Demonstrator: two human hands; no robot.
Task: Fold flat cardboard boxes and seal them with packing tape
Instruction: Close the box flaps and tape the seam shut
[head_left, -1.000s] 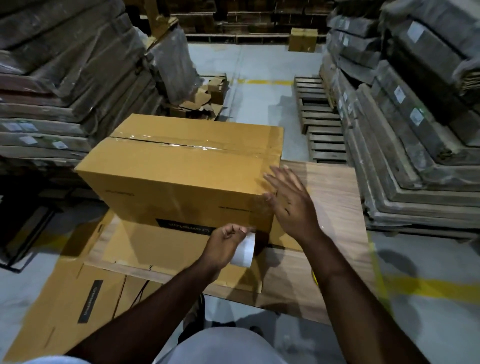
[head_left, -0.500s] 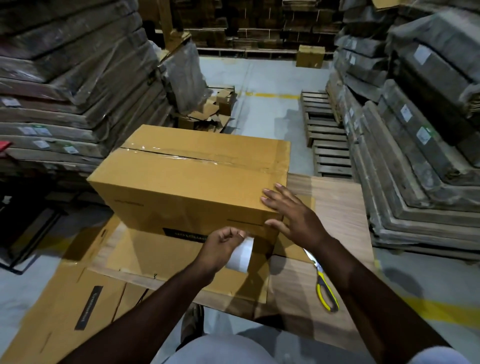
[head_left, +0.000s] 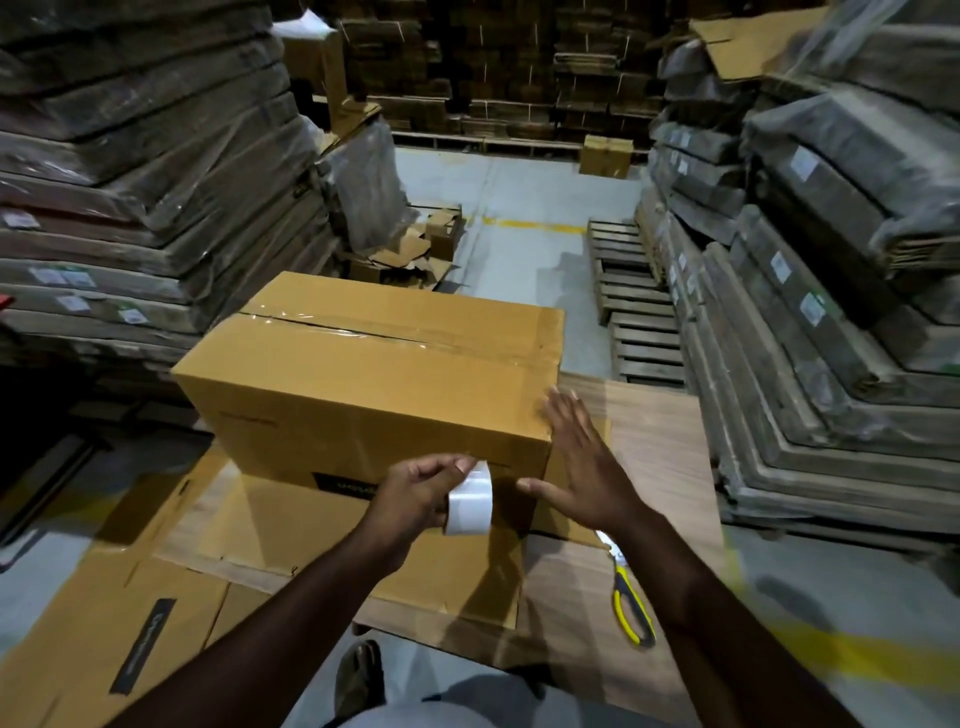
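A folded brown cardboard box (head_left: 363, 384) stands on a low wooden table (head_left: 654, 467), with clear tape along its top seam. My left hand (head_left: 415, 493) grips a roll of packing tape (head_left: 470, 504) in front of the box's near face. My right hand (head_left: 582, 462) is flat with straight fingers, pressing against the box's near right corner. Under the box lies a flat cardboard sheet (head_left: 249, 525).
Yellow-handled scissors (head_left: 628, 597) lie on the table at the right. Another flat carton (head_left: 104, 634) lies on the floor at the left. Wrapped stacks of flat cardboard (head_left: 135, 208) rise left and right, wooden pallets (head_left: 634, 312) behind. A small box (head_left: 605, 156) sits far back.
My right hand has slid up along the box's right corner with its fingers straightened. My left hand with the tape roll stays near the front face. The view has tilted upward.
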